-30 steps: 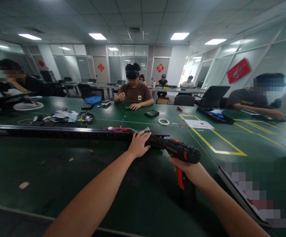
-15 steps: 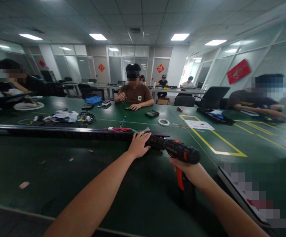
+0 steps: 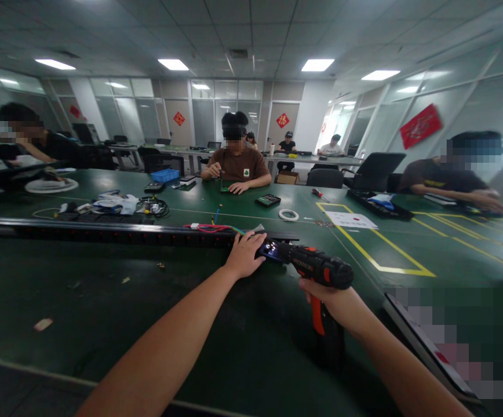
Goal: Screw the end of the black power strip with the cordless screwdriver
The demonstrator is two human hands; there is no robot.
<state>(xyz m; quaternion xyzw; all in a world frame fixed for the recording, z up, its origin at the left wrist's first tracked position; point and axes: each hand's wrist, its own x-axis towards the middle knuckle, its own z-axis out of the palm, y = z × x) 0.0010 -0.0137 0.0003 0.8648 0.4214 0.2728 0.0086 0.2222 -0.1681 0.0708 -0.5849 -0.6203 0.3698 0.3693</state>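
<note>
"Where is the black rail (image 3: 125, 234) lying?"

"It's running across the desk (image 3: 147, 336), stretching out of view at 9 o'clock from the nose of the cordless driver (image 3: 325, 267); I'm using that nose as the clock's centre. The driver's body is pointing back toward 4 o'clock."

"And the hands?"

"The right hand (image 3: 327, 292) is gripping the driver's handle. The left hand (image 3: 245, 255) is spreading open over the rail at 9 o'clock, just beside the nose. A white glow (image 3: 271, 248) is showing between them."

"What's worrying you?"

"The bit. The fingers are partly hiding its contact, so I can't tell whether it's seating squarely. If the driver is tilting, the bit could be skidding into the thumb."

"Could the rail be shifting too?"

"Possibly: I'm seeing only one hand bracing it near this end, so a twist from the driver could be swinging it."

"Anything further out?"

"Red wires (image 3: 208, 228) are lying along the rail toward 10 o'clock; a sliding left hand could be snagging them. Small brass-coloured pieces (image 3: 160, 266) are sitting loose between 8 and 9 o'clock, and a jolt could be scattering them. The white ring (image 3: 288, 215) at 1 o'clock is lying apart from the rail, so it's worrying me less."
</note>
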